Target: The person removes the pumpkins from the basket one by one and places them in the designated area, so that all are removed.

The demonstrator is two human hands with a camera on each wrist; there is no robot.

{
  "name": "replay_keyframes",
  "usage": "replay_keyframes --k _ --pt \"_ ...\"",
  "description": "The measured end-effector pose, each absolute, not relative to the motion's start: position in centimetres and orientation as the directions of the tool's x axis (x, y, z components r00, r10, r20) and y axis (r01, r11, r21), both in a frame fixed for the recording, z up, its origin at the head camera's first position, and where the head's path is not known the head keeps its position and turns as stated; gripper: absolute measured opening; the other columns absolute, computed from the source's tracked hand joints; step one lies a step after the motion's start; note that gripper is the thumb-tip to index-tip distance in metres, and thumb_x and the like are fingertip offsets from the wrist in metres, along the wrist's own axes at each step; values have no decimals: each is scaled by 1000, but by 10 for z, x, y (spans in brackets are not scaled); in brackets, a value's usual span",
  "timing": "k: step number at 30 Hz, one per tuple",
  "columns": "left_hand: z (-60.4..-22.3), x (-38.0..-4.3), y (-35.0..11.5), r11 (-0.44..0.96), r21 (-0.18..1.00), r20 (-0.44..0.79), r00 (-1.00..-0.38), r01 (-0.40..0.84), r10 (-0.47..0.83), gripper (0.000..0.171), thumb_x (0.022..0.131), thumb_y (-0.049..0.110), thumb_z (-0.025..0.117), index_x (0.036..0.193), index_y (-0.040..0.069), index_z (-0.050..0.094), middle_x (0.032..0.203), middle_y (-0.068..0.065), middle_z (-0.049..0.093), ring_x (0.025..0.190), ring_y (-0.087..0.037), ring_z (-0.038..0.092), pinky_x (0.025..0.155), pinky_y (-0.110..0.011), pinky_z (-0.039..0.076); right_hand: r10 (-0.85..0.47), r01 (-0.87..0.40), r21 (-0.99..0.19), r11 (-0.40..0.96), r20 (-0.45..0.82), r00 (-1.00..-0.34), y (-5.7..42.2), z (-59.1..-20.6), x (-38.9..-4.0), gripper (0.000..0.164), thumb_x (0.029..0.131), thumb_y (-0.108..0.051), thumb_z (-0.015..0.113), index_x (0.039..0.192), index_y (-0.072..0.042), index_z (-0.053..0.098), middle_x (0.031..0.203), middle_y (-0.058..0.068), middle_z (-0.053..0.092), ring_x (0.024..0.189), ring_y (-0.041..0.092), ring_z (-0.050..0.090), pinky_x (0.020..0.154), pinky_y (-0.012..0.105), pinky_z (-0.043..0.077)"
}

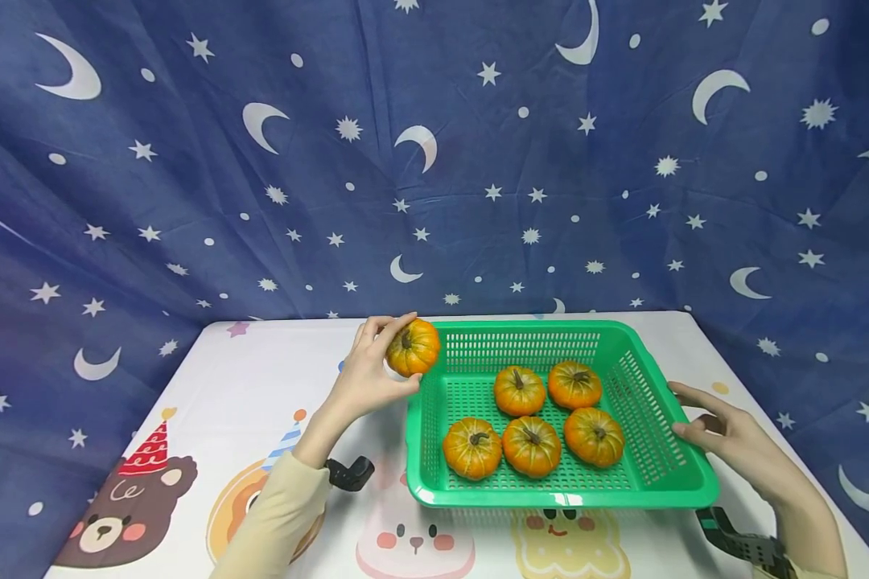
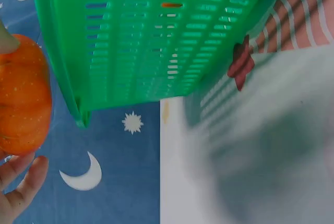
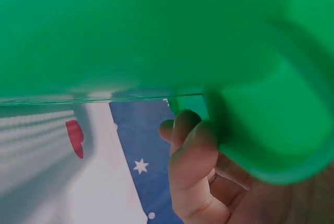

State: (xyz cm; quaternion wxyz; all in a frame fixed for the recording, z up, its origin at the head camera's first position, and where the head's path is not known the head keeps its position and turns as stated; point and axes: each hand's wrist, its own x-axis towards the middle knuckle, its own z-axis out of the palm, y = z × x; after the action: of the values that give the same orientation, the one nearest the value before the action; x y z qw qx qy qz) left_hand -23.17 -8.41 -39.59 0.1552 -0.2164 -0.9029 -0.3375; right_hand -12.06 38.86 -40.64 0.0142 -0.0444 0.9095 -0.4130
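A sleeve (image 1: 271, 519) lay nearest, left hand (image 1: 368, 368) gripping a pumpkin (image 1: 414, 347) beside the basket's (image 1: 521, 498) left edge, right hand (image 1: 735, 438) pinching its right; loading probably needed lowering next.

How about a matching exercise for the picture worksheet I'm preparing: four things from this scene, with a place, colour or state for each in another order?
Things:
1. left hand
2. right hand
3. basket
4. backdrop

Places, colours, states:
A. green, with five pumpkins inside
B. blue, patterned in white
C. touching the basket's right rim
D. holding one pumpkin by the basket's left side

Pairs: 1-D, 2-C, 3-A, 4-B.
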Motion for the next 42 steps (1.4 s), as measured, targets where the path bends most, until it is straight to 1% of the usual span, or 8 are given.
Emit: replay_keyframes --k 3,8,16,22,25,34,38,42 --pt "-400 -232 -91 667 571 442 -864 479 242 82 66 28 77 140 37 45 127 -2 46 121 -23 41 91 -51 47 -81 -59 -748 661 8 -997 388 -407 -122 62 95 -22 60 148 -2 33 111 -34 44 76 7 61 66 21 49" --pt "-407 -234 -101 639 624 448 -876 451 181 82 66 25 78 141 32 46 128 -5 46 123 -24 41 97 -48 43 -71 -55 -746 663 10 -997 386 -406 -124 63 95 -23 60 148 -2 33 111 -35 43 76 7 61 66 21 48" --pt "-420 -239 -112 620 696 388 -916 362 99 82 67 24 78 142 30 45 126 -7 44 123 -26 39 101 -52 40 -58 -59 -743 667 26 -998 384 -406 -124 61 95 -22 60 146 1 35 107 -34 46 74 6 60 66 20 47" --pt "-431 -242 -117 630 702 371 -926 333 75 82 66 26 78 142 25 46 124 -13 45 119 -30 40 100 -52 40 -57 -59 -746 664 29 -998 384 -406 -124 61 94 -21 60 146 2 36 103 -25 53 75 7 61 67 19 48" --pt "-438 -243 -119 630 709 354 -933 317 70 82 67 26 79 142 24 46 124 -14 44 119 -30 39 101 -53 40 -55 -59 -742 667 30 -998 384 -407 -124 61 95 -21 60 146 1 36 101 -22 55 75 7 61 67 19 47" --pt "-458 -242 -121 660 715 264 -963 228 47 82 67 25 78 142 25 45 124 -13 43 119 -30 39 100 -55 40 -54 -45 -737 674 12 -998 384 -408 -125 61 95 -23 59 147 0 35 104 -28 51 75 7 60 66 20 48" --pt "-465 -243 -121 682 704 223 -973 200 54 82 68 26 77 143 24 45 124 -12 43 119 -29 39 100 -54 41 -60 -51 -731 681 13 -998 386 -408 -124 60 96 -24 58 147 -2 35 108 -34 48 78 5 61 67 20 48" --pt "-469 -245 -122 688 702 208 -977 182 45 82 68 26 78 142 24 45 124 -12 44 118 -28 40 100 -53 40 -66 -51 -727 685 7 -998 387 -408 -123 60 97 -25 57 148 -3 35 108 -31 50 79 6 61 68 19 48"
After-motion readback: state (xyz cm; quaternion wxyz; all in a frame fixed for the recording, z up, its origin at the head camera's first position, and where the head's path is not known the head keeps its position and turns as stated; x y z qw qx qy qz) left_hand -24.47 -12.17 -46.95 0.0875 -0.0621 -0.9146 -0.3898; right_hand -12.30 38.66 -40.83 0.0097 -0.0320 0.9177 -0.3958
